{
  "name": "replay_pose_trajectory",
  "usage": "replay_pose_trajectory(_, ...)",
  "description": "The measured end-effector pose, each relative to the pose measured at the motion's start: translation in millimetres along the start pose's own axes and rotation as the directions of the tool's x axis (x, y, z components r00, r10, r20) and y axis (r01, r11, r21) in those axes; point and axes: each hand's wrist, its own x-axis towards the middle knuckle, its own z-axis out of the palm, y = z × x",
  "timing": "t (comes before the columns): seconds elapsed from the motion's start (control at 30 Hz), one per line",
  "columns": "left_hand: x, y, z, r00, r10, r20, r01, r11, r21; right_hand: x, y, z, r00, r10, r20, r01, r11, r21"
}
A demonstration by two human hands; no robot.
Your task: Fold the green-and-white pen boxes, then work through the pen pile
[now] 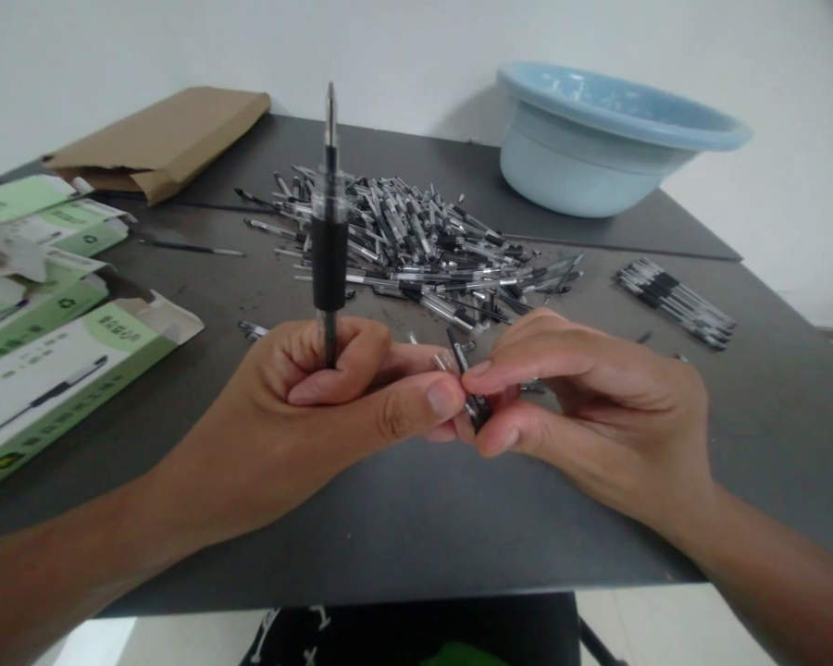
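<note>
Pen (329,222) with a black grip was held upright, tip upward, above the near middle of the dark desk (389,518), its lower end enclosed in the curled fingers of the left hand (319,393). That hand's forearm was stretched in from the lower left, the thumb extended toward the right hand (583,407). A small dark pen part (470,388) was pinched between the thumb and fingers of the right hand, just where the two hands met. Behind them, a loose pile of pens (416,245) was spread across the desk, a tidy row of pens (673,298) at right. Green-and-white boxes (48,361) were stacked at left, a brown envelope (159,139) and pale blue basin (597,139) farther back.
</note>
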Motion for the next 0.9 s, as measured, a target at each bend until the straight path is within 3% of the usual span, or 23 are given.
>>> replay_pose_trajectory(0.3, 6.7, -2.4, -4.2, 0.995, -0.017, 0.1, 0.027, 0.995, -0.096, 2.2, 5.0, 0.5, 0.995, -0.101, -0.003, 0.099, 0.98, -0.172)
replay_pose_trajectory(0.53, 13.2, -11.5, -6.7, 0.994, -0.103, 0.033, 0.108, 0.966, -0.235, 4.5, -2.5, -6.7, 0.972, -0.207, 0.107, 0.233, 0.881, -0.412)
replay_pose_trajectory(0.7, 12.8, -13.8, -4.8, 0.987, -0.157, 0.035, 0.161, 0.952, -0.261, 5.3, -9.8, -9.8, 0.972, -0.194, 0.133, 0.235, 0.83, -0.505)
replay_pose_trajectory(0.8, 12.8, -15.0, -3.7, 0.989, -0.14, 0.052, 0.148, 0.963, -0.225, 4.8, -8.0, -8.4, 0.976, -0.202, 0.083, 0.217, 0.857, -0.467)
replay_pose_trajectory(0.9, 11.1, -12.1, -3.0, 0.992, -0.115, 0.047, 0.121, 0.98, -0.155, 2.1, -4.3, -4.7, 0.989, -0.137, -0.058, 0.104, 0.916, -0.388)
